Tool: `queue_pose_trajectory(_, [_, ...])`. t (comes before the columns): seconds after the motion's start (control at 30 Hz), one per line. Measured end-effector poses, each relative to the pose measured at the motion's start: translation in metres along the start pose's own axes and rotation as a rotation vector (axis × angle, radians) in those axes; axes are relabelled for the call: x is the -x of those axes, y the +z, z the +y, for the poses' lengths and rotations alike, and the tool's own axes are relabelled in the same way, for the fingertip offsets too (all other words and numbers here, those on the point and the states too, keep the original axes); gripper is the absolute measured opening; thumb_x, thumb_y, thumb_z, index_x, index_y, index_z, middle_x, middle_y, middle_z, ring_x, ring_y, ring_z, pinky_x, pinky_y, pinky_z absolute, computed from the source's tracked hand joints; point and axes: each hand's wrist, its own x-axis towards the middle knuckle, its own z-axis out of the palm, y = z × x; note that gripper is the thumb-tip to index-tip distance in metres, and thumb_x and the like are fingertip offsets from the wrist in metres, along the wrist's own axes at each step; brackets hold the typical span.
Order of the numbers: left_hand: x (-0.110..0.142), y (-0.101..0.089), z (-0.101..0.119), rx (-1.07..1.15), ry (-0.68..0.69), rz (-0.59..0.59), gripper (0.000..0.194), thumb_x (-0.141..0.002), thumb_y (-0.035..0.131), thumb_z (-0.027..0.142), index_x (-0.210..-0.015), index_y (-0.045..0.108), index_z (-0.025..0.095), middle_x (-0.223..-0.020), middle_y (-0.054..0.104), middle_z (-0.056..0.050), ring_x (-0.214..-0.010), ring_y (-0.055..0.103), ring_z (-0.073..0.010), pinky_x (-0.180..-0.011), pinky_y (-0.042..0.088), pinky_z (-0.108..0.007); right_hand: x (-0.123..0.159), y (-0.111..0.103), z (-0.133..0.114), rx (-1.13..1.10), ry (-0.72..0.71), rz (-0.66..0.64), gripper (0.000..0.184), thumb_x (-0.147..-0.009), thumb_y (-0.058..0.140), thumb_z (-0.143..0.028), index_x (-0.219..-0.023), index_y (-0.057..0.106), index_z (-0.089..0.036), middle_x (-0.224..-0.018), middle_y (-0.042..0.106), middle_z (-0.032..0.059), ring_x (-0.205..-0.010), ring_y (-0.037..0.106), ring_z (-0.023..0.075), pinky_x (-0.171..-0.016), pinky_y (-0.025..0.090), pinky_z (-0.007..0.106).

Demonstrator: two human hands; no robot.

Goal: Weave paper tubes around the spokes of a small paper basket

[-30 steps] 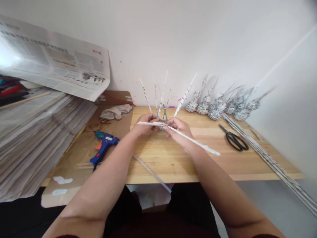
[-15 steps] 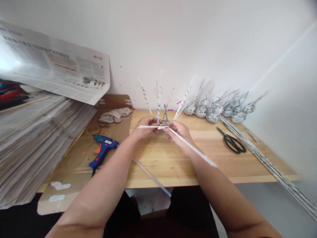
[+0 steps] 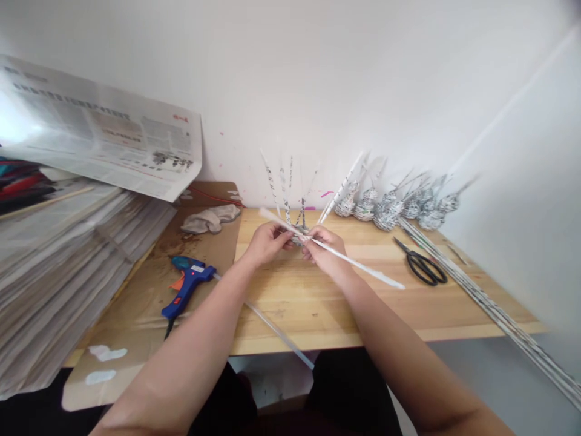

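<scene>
Both my hands meet over the middle of the table, around a small woven base (image 3: 299, 237) of rolled newspaper. Several paper tubes (image 3: 285, 194) rise from it towards the wall, spread like spokes. My left hand (image 3: 271, 242) is closed on the left side of the base, thumb on top. My right hand (image 3: 324, 245) pinches its right side, where a white paper tube (image 3: 363, 266) runs out over my wrist to the lower right. Another tube end, blurred, points up and left above my left fingers. My fingers hide much of the weave.
On the left, a blue glue gun (image 3: 186, 287) and a pair of gloves (image 3: 211, 219) lie on cardboard (image 3: 131, 321), beside stacked newspapers (image 3: 68, 272). To the right are black scissors (image 3: 424, 266), a bundle of paper tubes (image 3: 481, 303) and several woven gourd shapes (image 3: 388, 209). A clear glue stick (image 3: 281, 333) overhangs the front edge.
The tube end over my left hand has swung from nearly level to slanting up and left. The tube on the right lies a little flatter, and the spokes have turned slightly.
</scene>
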Motion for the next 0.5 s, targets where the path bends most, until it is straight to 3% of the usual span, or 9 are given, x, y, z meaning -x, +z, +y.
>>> queue_pose_trajectory(0.27, [-0.001,0.005,-0.004,0.05,0.045,0.041,0.044,-0.073,0.08,0.053,-0.083,0.064,0.013,-0.077,0.069,-0.002,-0.061,0.067,-0.0112,-0.062,0.06,-0.025,-0.006,0.001,0.014,0.06,-0.133,0.004,0.038,-0.082,0.068,-0.055,-0.07,0.053,-0.022,-0.058,0.063,-0.0029,-0.046,0.061,0.0131,-0.045,0.05,0.023])
queue_pose_trajectory(0.5, [0.002,0.01,0.0,0.093,0.124,0.059,0.045,-0.074,0.078,0.057,-0.087,0.068,0.015,-0.082,0.072,-0.003,-0.065,0.067,-0.0114,-0.066,0.061,-0.027,-0.01,0.002,0.018,-0.098,-0.046,-0.01,0.044,-0.083,0.066,-0.063,-0.075,0.05,-0.022,-0.057,0.062,-0.0045,-0.045,0.061,0.011,-0.039,0.042,0.018])
